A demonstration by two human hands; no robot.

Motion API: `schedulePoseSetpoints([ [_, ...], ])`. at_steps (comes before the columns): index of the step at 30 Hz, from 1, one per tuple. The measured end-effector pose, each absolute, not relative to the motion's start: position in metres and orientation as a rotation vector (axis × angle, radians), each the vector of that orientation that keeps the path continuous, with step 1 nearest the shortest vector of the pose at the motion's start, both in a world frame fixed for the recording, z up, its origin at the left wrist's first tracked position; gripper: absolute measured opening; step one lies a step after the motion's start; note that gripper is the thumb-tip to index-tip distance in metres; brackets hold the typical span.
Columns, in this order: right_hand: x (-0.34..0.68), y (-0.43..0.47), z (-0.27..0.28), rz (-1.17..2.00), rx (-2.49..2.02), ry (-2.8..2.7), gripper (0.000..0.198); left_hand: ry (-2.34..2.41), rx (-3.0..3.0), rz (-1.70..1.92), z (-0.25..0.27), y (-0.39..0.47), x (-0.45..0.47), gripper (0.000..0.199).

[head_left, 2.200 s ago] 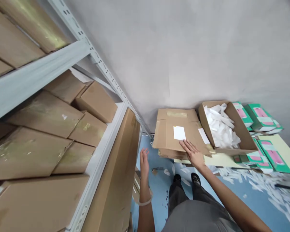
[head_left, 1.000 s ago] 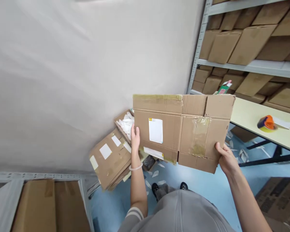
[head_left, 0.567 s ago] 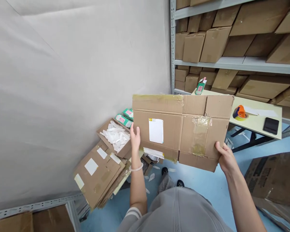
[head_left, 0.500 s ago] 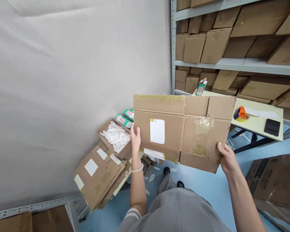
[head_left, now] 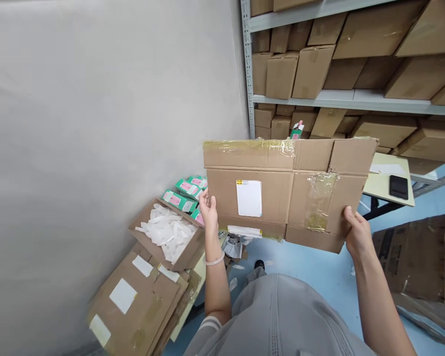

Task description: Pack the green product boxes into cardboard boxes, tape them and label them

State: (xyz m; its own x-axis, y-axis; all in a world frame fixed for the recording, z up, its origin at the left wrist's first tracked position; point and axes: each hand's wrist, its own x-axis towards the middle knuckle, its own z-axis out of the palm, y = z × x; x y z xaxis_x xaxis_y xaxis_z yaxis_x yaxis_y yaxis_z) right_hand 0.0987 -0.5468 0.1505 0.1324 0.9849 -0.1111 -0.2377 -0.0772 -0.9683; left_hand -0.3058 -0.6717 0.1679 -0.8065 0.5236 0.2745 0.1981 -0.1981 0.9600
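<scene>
A flattened cardboard box [head_left: 274, 193] is held up in front of me, with a white label and strips of clear tape on its face. My left hand [head_left: 209, 212] grips its left edge, the thumb on the near face. At the lower right edge, my right hand [head_left: 357, 230] is closed on the cardboard with its thumb in front. Left of my left hand lie green and pink small boxes [head_left: 180, 200] and an open carton [head_left: 196, 247] full of white packets [head_left: 166, 230]. Below them is a stack of flattened boxes [head_left: 133, 301].
Metal shelving [head_left: 341, 101] filled with cardboard boxes stands at the back right. A pale table [head_left: 385, 183] carries a black phone [head_left: 398, 187]. A large carton [head_left: 408, 259] sits on the blue floor at right. A grey-white wall [head_left: 107, 99] rises at left.
The view has swung left and my body has turned. The flattened box stays in both hands, now covering the tape roll on the table. More of the small green boxes shows.
</scene>
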Motion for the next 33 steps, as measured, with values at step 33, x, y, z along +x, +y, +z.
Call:
schedulePoseSetpoints([
  [33,0.252,-0.16,0.055,0.817,-1.63,-1.31,0.043,1.941,0.979,1.612,0.07,-0.195,-0.205,0.041],
])
